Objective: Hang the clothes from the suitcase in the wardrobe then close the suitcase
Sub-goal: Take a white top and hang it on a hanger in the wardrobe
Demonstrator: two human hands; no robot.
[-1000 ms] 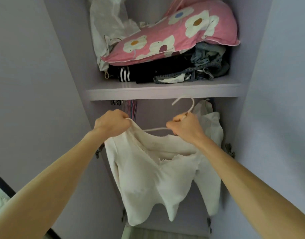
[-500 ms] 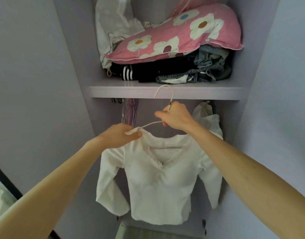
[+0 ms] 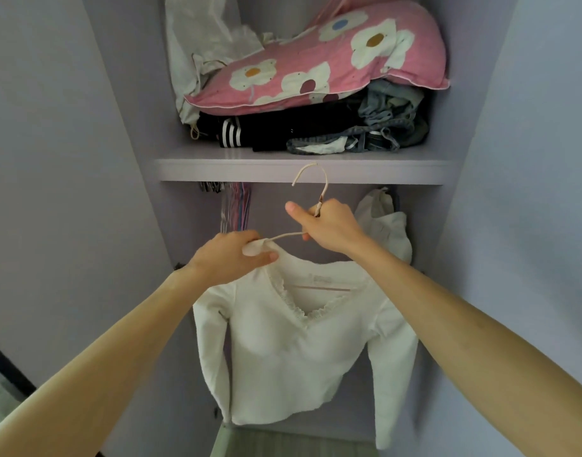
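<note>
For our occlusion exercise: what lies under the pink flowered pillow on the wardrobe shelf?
Black folded clothing with white stripes and crumpled blue denim; their covered parts are hidden.

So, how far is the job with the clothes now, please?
Done: the white top sits on the hanger, and another pale garment hangs at the right under the shelf. In hand: the right hand grips the hanger's neck, the left hand pinches the top's shoulder; the hook is free, not on any rail. Left: hook it inside the wardrobe. The suitcase is out of view, so I cannot judge it.
</note>
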